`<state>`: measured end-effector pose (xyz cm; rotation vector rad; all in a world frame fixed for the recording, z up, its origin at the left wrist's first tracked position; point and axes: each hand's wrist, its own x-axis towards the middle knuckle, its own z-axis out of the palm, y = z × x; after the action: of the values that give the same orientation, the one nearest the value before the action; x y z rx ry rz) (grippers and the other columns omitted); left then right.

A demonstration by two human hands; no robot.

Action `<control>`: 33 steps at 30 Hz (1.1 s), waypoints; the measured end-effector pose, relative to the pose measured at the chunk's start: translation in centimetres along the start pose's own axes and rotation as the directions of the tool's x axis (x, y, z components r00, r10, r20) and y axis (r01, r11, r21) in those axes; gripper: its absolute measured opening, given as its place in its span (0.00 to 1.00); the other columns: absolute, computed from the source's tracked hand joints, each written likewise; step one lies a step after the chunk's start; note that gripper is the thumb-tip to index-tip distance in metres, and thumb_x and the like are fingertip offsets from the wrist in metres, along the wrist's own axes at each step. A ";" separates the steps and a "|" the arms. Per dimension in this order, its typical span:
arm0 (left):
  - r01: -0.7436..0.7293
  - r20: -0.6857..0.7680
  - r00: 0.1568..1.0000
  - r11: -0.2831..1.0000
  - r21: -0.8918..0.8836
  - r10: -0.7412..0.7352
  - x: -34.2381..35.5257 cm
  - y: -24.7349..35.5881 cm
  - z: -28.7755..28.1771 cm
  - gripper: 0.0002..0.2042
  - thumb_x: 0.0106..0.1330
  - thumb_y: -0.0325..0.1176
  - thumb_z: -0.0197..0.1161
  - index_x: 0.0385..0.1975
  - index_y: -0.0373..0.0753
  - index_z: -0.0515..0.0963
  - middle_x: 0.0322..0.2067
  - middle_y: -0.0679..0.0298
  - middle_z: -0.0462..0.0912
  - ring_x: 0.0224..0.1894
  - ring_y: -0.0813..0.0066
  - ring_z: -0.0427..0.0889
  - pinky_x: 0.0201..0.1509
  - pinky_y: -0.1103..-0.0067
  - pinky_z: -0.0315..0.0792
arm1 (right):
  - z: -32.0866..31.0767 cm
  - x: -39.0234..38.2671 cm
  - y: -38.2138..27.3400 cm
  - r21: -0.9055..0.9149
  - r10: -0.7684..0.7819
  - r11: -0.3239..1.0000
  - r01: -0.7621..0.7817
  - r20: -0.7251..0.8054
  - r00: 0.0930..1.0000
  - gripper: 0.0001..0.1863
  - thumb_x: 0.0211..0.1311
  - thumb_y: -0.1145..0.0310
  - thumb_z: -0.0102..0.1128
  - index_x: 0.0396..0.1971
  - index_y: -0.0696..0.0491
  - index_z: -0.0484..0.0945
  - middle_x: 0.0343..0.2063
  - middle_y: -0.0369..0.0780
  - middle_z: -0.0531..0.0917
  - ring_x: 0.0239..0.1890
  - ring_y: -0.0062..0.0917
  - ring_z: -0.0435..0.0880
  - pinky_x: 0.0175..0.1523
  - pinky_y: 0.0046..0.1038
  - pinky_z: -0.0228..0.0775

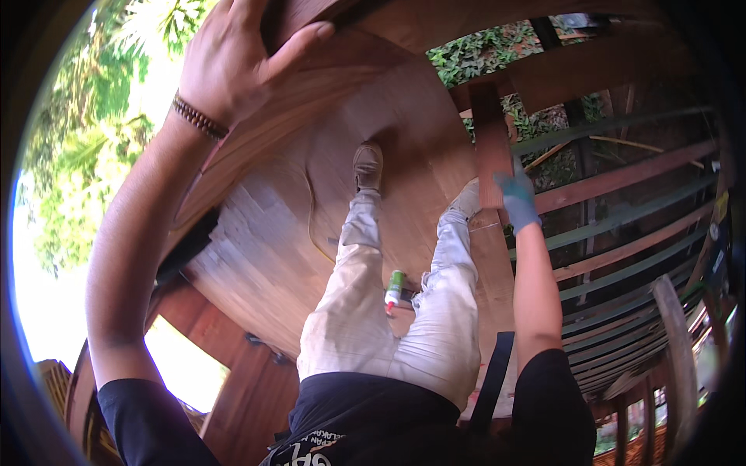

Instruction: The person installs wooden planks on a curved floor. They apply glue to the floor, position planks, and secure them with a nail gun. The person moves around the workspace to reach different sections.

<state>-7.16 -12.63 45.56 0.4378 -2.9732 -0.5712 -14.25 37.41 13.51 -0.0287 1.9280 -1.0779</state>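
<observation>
My left hand, bare with a beaded bracelet at the wrist, is raised at the upper left. Its thumb is stretched out against a dark wooden piece, while the other fingers run up past the picture's edge. On the right, my right hand wears a grey and teal work glove. It is closed on the near end of a reddish-brown wooden plank, which points away from me. The plank's far end meets a wide board.
I stand on a plank floor. A green-and-white bottle with a red tip lies between my legs, and a thin yellow cord runs on the left. Spaced slats with gaps lie at the right. Greenery shows beyond the floor's edge.
</observation>
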 end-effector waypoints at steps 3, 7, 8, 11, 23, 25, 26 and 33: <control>0.002 0.008 1.000 0.997 0.071 -0.003 -0.8 -0.4 0.3 0.44 0.64 0.47 0.70 0.75 0.33 0.56 0.65 0.37 0.69 0.69 0.44 0.70 0.73 0.59 0.65 | 1.5 9.3 -1.7 -0.065 -0.021 0.998 0.025 0.070 0.997 0.29 0.61 0.66 0.69 0.62 0.56 0.75 0.48 0.43 0.86 0.50 0.31 0.85 0.54 0.32 0.77; -0.068 -0.036 0.997 0.998 -0.001 0.067 -1.0 -1.4 0.8 0.44 0.63 0.47 0.71 0.74 0.31 0.58 0.63 0.38 0.72 0.66 0.45 0.73 0.71 0.59 0.68 | 1.9 17.7 -5.3 -0.126 0.272 0.960 -0.251 0.197 0.942 0.27 0.62 0.64 0.69 0.59 0.57 0.76 0.50 0.44 0.85 0.49 0.31 0.85 0.54 0.32 0.77; -0.067 -0.040 0.997 0.997 -0.022 0.066 -1.0 -1.7 0.8 0.44 0.62 0.47 0.71 0.74 0.31 0.58 0.62 0.38 0.73 0.65 0.45 0.73 0.70 0.59 0.69 | 2.8 18.6 -5.5 -0.144 0.253 0.961 -0.237 0.106 0.962 0.26 0.62 0.63 0.69 0.58 0.57 0.77 0.50 0.44 0.85 0.49 0.31 0.85 0.53 0.33 0.77; -0.156 -0.127 0.981 0.987 -0.044 0.149 -0.9 -2.2 1.6 0.44 0.61 0.46 0.71 0.73 0.30 0.60 0.61 0.39 0.74 0.62 0.46 0.76 0.68 0.60 0.73 | 6.5 19.4 -5.9 -0.205 0.090 0.976 -0.077 0.057 0.994 0.24 0.63 0.59 0.68 0.55 0.55 0.78 0.50 0.43 0.85 0.48 0.31 0.85 0.51 0.36 0.78; -0.195 -0.290 0.943 0.976 -0.094 0.160 -1.0 -3.1 3.6 0.41 0.58 0.44 0.69 0.68 0.27 0.63 0.60 0.38 0.73 0.62 0.45 0.77 0.69 0.61 0.73 | 7.8 18.4 -8.3 -0.172 0.332 0.937 -0.305 0.154 0.931 0.23 0.63 0.55 0.68 0.56 0.45 0.80 0.48 0.36 0.85 0.46 0.28 0.84 0.45 0.34 0.77; -0.163 -0.286 0.950 0.980 -0.112 0.125 -1.0 -3.0 3.9 0.40 0.59 0.44 0.68 0.68 0.27 0.62 0.60 0.38 0.73 0.61 0.45 0.78 0.68 0.61 0.74 | 8.8 17.8 -6.8 -0.156 0.239 0.961 -0.227 0.064 0.969 0.24 0.62 0.55 0.69 0.57 0.44 0.80 0.48 0.35 0.85 0.45 0.26 0.84 0.43 0.34 0.76; -0.147 -0.276 0.955 0.982 -0.119 0.110 -0.9 -2.9 3.9 0.40 0.59 0.44 0.68 0.68 0.27 0.62 0.60 0.38 0.73 0.61 0.44 0.78 0.67 0.61 0.75 | 8.7 17.8 -6.4 -0.178 0.253 0.957 -0.227 0.143 0.957 0.25 0.62 0.54 0.69 0.57 0.44 0.79 0.47 0.35 0.85 0.44 0.26 0.84 0.42 0.34 0.76; -0.199 -0.318 0.938 0.967 -0.159 0.140 -1.2 -2.6 3.7 0.40 0.60 0.44 0.66 0.69 0.28 0.61 0.60 0.38 0.73 0.59 0.44 0.79 0.65 0.59 0.77 | 5.8 20.4 -7.5 -0.228 0.425 0.898 -0.377 0.222 0.877 0.28 0.59 0.49 0.71 0.58 0.44 0.79 0.45 0.34 0.85 0.42 0.24 0.82 0.38 0.35 0.75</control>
<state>-5.79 -13.29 41.14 0.2236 -2.5998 -0.6894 -25.13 20.50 3.35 0.1193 1.6802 -0.5863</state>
